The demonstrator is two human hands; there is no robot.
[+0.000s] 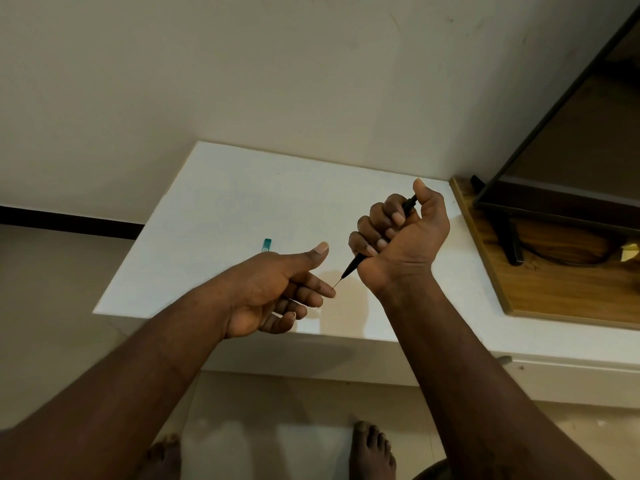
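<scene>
My right hand (pixel 398 233) grips a black mechanical pencil (pixel 353 266) in its fist, thumb on the top end, tip pointing down and left. A thin lead sticks out of the tip. My left hand (pixel 277 292) is held beside it with fingers loosely extended, and one fingertip touches the end of the lead. Both hands hover above a white table (pixel 225 202). A small teal lead case (pixel 266 244) lies on the table just behind my left hand.
A wooden board (pixel 554 289) lies on the surface at the right, carrying a dark-framed screen (pixel 554 202) and its stand. A pale wall rises behind the table. My bare feet (pixel 372 452) stand on the tiled floor below the front edge.
</scene>
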